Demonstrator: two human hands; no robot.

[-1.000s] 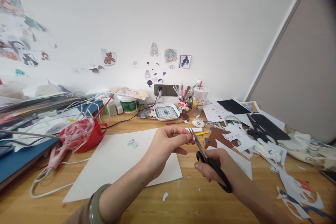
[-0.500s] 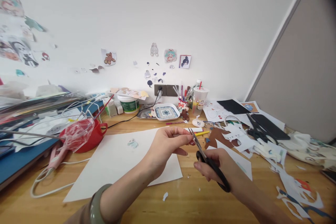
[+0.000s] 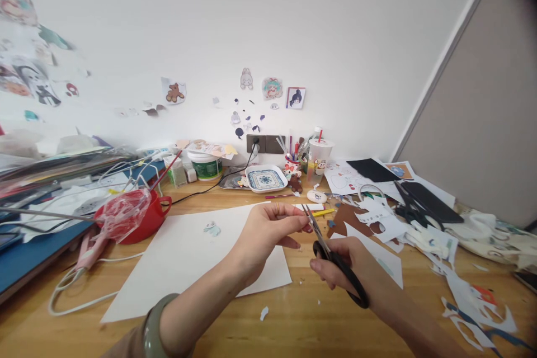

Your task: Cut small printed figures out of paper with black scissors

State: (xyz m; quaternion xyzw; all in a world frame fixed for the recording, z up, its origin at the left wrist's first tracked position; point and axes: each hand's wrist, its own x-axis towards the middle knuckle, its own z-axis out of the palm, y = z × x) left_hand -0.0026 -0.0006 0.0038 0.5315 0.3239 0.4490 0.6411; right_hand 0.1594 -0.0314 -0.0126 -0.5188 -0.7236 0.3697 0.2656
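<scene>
My right hand point(image 3: 346, 265) grips black-handled scissors point(image 3: 340, 268), their blades slightly parted and pointing up and to the left. Close against the blade tips, my left hand point(image 3: 271, 235) pinches thumb and fingers together; whatever lies between them is too small or hidden to make out. Beneath my left forearm spreads a large white paper sheet point(image 3: 168, 268). On that sheet rests a small pale blue-green paper cutout point(image 3: 212, 229). A tiny paper scrap point(image 3: 264, 313) lies on the wooden table point(image 3: 235, 335) below my hands.
Paper offcuts point(image 3: 465, 291) and brown paper point(image 3: 350, 221) litter the right side, near a second pair of scissors point(image 3: 413, 210). Behind my hands stand a square patterned dish point(image 3: 265, 179) and a drink cup point(image 3: 319, 159). A red pot point(image 3: 146, 224) and cables are at left.
Almost nothing differs. The scissors' blades look slightly more apart, while both hands stay in about the same place.
</scene>
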